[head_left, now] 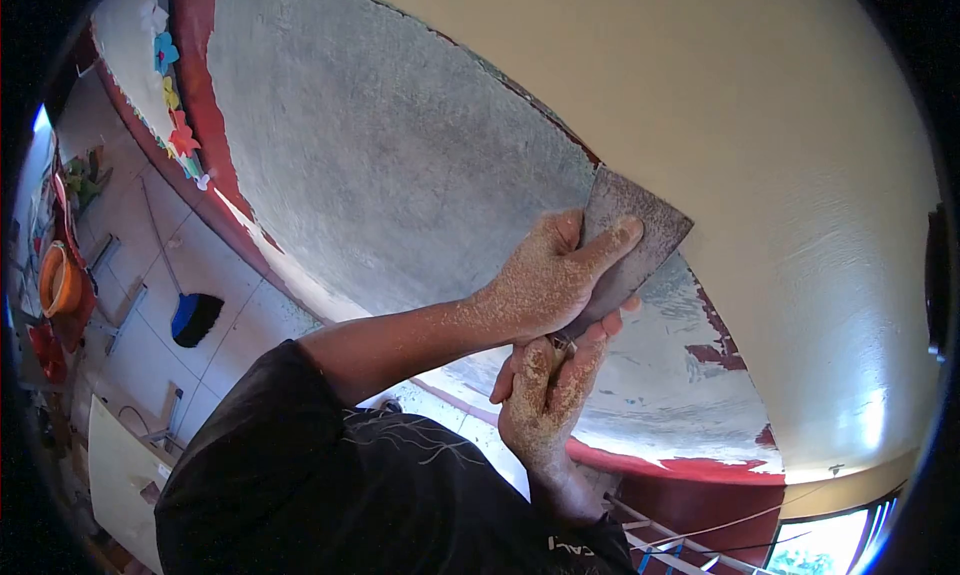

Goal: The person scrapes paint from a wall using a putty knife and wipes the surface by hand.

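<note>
Against the bare grey wall point(400, 175), one scraper point(640, 230) lay flat, the right hand point(545, 395) closed around its handle and the left hand point(545, 275) clamped over its blade. Sleeve lettering point(572, 543) was too cropped to read.

Black sleeve point(290, 415), dust-speckled left grip point(540, 280)

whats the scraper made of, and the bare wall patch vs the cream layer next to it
Scraper: thin flat blade, dull stained grey, probably steel. Bare wall patch: rough, matte, speckled grey, looks like cement plaster. Cream layer: smooth paint or skim coat with a slight sheen, ragged at its edge.
</note>
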`<state>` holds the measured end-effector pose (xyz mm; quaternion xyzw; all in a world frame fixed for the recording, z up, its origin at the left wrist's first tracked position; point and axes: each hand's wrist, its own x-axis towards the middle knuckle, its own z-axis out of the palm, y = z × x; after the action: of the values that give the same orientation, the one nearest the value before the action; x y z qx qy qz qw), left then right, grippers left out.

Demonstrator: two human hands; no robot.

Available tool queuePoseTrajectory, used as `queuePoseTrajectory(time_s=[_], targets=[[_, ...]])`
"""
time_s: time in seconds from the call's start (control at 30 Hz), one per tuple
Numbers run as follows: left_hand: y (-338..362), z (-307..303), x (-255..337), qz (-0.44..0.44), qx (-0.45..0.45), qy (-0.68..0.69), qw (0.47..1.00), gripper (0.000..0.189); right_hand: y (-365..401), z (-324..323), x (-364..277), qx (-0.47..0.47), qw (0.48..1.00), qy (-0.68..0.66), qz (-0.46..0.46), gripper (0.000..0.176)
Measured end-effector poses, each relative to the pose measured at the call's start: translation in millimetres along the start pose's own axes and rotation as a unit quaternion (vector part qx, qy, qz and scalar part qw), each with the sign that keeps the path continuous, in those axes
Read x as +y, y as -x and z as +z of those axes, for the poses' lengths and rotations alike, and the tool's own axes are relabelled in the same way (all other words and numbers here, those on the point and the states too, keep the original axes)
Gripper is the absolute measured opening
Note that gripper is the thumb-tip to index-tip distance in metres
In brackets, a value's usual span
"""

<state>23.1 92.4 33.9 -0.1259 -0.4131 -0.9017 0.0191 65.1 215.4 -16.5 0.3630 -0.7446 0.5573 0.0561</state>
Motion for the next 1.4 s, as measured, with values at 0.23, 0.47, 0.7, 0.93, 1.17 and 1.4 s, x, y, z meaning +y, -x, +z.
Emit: queuePoseTrajectory(time_s=[0.23,0.47,0.7,0.93,1.17,1.4], targets=[[-3.8,4.5,-8.1,0.043,0.023,-0.008,0.999,0.044,6.8,-3.0,4.3,-0.010,1.000,0.009,-0.001,0.073],[-1.0,5.6,0.9,0.036,0.014,0.003,0.999,0.037,-1.4,5.9,-1.7,0.031,0.998,-0.052,0.011,0.068],[-1.1,4.0,-1.0,0.035,0.007,-0.008,0.999,0.042,4.4,-5.0,7.2,-0.015,0.999,0.034,-0.001,0.077],[-3.5,3.1,-2.7,0.058,0.040,-0.011,0.997,0.040,1.4,0.3,3.2,-0.005,1.000,-0.013,0.014,0.078],[-5.4,1.3,-7.0,0.059,0.031,0.005,0.998,0.041,1.0,1.2,9.5,0.003,0.999,0.041,-0.033,0.077],[-7.3,3.4,-13.0,0.074,0.059,0.023,0.995,0.041,-0.8,2.0,-1.3,-0.010,0.998,0.058,-0.019,0.077]])
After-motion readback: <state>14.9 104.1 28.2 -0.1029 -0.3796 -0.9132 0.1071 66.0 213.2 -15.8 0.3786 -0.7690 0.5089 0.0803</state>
